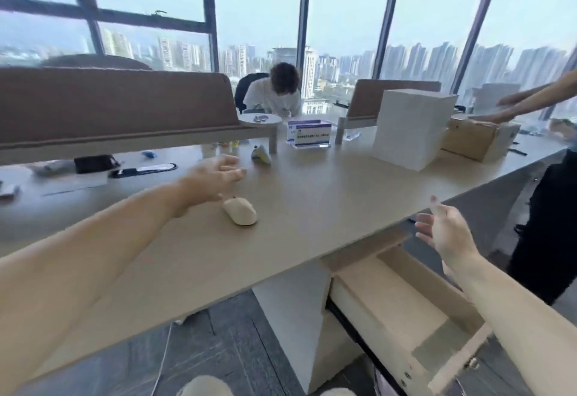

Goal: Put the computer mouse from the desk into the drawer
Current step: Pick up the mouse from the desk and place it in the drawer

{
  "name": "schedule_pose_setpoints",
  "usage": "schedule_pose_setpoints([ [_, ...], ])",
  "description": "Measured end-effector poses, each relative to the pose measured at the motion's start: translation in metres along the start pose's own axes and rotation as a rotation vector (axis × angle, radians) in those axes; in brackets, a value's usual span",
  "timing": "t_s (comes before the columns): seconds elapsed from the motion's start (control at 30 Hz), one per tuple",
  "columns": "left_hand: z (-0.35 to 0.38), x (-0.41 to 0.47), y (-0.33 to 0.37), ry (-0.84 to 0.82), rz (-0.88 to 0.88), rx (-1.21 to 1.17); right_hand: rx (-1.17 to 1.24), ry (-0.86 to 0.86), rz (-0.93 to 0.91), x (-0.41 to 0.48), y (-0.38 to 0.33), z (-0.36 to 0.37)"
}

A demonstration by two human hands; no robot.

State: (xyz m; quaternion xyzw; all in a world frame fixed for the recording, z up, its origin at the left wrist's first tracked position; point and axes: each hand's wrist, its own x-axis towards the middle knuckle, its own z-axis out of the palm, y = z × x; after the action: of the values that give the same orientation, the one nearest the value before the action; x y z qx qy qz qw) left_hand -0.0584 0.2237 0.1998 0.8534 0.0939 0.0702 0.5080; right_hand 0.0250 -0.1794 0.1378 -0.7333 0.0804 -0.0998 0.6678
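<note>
A cream computer mouse (240, 212) lies on the beige desk (327, 196) near its front edge. My left hand (212, 178) hovers just behind and above the mouse, fingers spread, holding nothing. Under the desk at the lower right a light wooden drawer (393, 299) stands pulled out, and its inside looks bare. My right hand (443, 233) floats open above the drawer, just off the desk's edge, with nothing in it.
A white box (409, 128) and a cardboard box (474, 139) stand at the back right, where another person's arms reach in. A sign holder (310, 135), a small pouch (260, 155) and brown dividers (118, 108) line the back. Someone sits beyond.
</note>
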Motion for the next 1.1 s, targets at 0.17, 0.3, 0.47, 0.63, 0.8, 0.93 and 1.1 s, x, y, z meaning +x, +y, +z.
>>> schedule_pose_setpoints([
  [0.17, -0.09, -0.022, -0.062, 0.202, -0.157, -0.143, 0.034, -0.229, -0.016, 0.013, -0.009, 0.126],
  [0.3, -0.12, -0.032, -0.109, 0.332, -0.258, -0.249, 0.014, -0.39, 0.019, -0.004, 0.007, 0.224],
  [0.47, -0.123, -0.03, -0.157, 0.399, -0.399, -0.289, -0.146, -0.54, -0.071, -0.03, 0.033, 0.312],
  [0.63, -0.107, -0.011, -0.186, 0.407, -0.387, -0.039, -0.602, -0.598, -0.53, -0.038, 0.059, 0.353],
  [0.8, -0.096, -0.004, -0.197, 0.364, -0.268, 0.457, -0.717, -0.587, -0.636, -0.028, 0.07, 0.365],
  [0.93, -0.089, 0.002, -0.206, 0.382, -0.288, 0.514, -0.756, -0.558, -0.713, -0.02, 0.073, 0.369],
  [1.1, -0.084, 0.012, -0.202, 0.473, -0.284, 0.348, -0.647, -0.553, -0.693, -0.019, 0.073, 0.365],
])
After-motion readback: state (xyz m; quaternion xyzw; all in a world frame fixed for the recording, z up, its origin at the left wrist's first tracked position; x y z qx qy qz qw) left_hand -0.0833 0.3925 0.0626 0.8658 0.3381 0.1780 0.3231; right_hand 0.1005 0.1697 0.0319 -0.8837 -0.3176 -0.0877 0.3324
